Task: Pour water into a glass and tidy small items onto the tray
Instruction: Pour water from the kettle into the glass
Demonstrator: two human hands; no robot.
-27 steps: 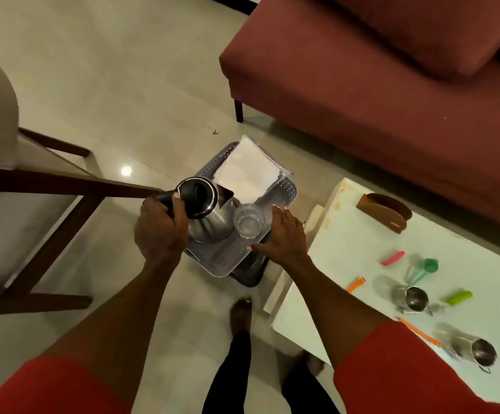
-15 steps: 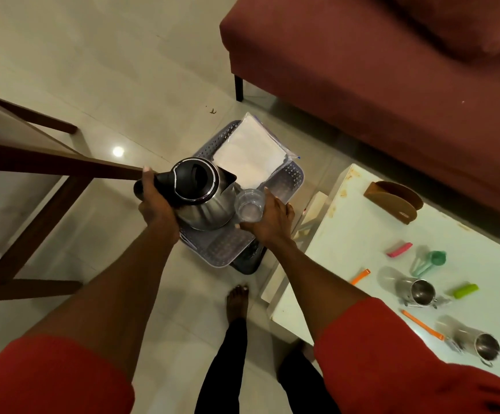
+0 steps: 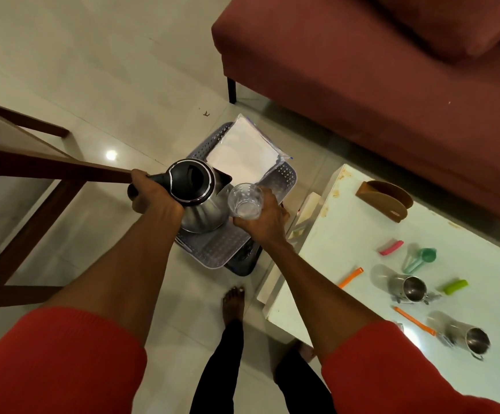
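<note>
left hand (image 3: 153, 195) grips kettle (image 3: 196, 198), right hand (image 3: 265, 218) (curled) holds glass (image 3: 245, 201)

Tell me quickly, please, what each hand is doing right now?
Left hand: fingers curled round the kettle handle, holding it.
Right hand: fingers wrapped round the glass, holding it.

Right hand (image 3: 262, 218) went from resting flat on the tray (image 3: 213, 252) edge to gripping the glass (image 3: 245, 201), now lifted next to the kettle (image 3: 196, 198) spout. Kettle rose slightly in left hand (image 3: 153, 195).
</note>
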